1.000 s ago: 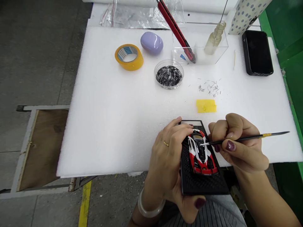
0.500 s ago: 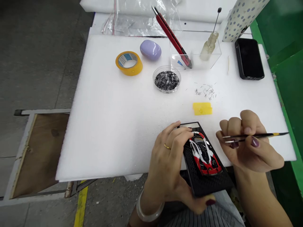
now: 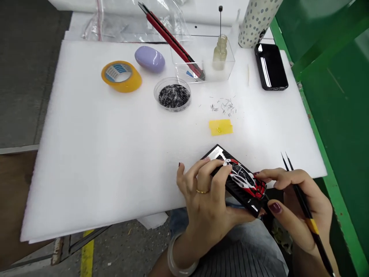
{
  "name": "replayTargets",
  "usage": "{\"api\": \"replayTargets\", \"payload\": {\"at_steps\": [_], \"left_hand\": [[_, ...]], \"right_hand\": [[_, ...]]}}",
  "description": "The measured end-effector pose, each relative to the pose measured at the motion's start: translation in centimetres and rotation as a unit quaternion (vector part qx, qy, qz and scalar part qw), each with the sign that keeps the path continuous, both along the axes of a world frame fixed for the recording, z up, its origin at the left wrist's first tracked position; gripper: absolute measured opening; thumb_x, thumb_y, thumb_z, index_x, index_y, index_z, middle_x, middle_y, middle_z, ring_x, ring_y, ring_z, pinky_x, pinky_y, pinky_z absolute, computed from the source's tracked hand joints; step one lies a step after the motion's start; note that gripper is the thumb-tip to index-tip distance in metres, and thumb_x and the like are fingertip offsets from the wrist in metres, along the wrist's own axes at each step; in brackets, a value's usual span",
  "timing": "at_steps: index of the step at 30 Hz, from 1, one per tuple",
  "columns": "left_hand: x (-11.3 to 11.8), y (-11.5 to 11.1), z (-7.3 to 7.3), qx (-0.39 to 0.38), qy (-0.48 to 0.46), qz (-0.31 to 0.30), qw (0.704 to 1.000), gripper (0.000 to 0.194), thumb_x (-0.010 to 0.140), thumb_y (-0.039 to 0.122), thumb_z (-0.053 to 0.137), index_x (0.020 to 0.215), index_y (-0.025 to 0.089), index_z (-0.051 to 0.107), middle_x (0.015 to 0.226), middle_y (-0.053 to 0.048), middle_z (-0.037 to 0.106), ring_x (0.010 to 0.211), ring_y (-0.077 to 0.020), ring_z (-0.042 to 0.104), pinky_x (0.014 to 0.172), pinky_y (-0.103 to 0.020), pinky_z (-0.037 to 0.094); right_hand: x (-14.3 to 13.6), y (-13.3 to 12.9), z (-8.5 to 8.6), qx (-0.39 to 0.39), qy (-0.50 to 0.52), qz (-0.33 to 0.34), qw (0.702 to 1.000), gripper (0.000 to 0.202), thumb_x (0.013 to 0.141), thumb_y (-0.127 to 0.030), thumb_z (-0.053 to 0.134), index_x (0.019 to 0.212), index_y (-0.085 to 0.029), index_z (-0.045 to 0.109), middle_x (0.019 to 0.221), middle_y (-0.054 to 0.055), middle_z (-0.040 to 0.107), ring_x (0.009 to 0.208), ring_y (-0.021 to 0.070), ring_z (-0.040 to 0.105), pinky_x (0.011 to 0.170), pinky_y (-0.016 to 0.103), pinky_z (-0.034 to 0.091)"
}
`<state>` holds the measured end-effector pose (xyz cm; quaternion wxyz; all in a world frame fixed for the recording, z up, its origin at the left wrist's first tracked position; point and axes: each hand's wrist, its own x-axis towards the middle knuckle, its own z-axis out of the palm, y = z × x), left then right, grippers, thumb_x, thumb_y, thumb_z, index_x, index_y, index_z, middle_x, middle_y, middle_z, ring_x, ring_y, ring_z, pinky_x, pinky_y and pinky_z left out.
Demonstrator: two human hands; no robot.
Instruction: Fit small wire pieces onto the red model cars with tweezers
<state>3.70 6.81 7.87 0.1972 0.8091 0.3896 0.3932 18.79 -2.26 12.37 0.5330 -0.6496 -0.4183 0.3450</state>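
A small red, white and black model car rests on a black textured base near the front edge of the white foam sheet. My left hand is closed round the base, its fingertips on the car's front part and its thumb under the near end. At the car's red rear, my right hand touches with its forefinger, the thumb just below. Black tweezers with a yellow band lie across the right hand, held among its fingers, tips pointing up and away from the car.
Yellow tape lies beyond the car, with scattered black slivers and a round dish of them behind. Farther back are a tape roll, a purple case, a clear box with a cutter and bottle, and a black device.
My right hand has come to the car's rear, and the tweezers have swung from level to pointing upward. The base with the car has turned in my left hand. The view has shifted right.
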Motion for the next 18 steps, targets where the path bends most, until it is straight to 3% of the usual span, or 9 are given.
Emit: {"api": "replayTargets", "payload": {"at_steps": [8,14,18], "left_hand": [[-0.2,-0.1,-0.3,0.002,0.01,-0.002,1.0,0.07,0.079,0.081,0.064,0.121,0.027,0.052,0.113,-0.008,0.063,0.112,-0.0325,0.052,0.123,-0.053,0.011],[-0.1,-0.3,-0.4,0.002,0.008,0.009,1.0,0.067,0.083,0.083,0.057,0.119,0.027,0.055,0.112,-0.008,0.064,0.112,-0.0314,0.053,0.125,-0.053,0.01],[0.1,-0.3,0.4,0.027,0.029,0.027,0.999,0.06,0.086,0.077,0.06,0.11,0.022,0.062,0.105,-0.009,0.069,0.109,-0.0293,0.058,0.125,-0.055,0.014]], "right_hand": [[0.1,-0.5,-1.2,0.007,-0.039,0.008,0.999,0.034,0.081,-0.01,0.077,0.104,-0.027,0.058,0.115,0.008,0.072,0.109,0.026,0.068,0.089,0.041,0.058],[0.0,-0.4,-1.4,0.024,-0.128,0.023,0.991,0.038,0.076,-0.016,0.083,0.101,-0.025,0.056,0.113,0.008,0.07,0.103,0.0248,0.067,0.083,0.037,0.056],[0.2,-0.2,-1.5,0.018,-0.132,-0.006,0.991,0.033,0.08,-0.012,0.078,0.095,-0.025,0.052,0.108,0.007,0.072,0.099,0.0229,0.067,0.081,0.036,0.057]]}}
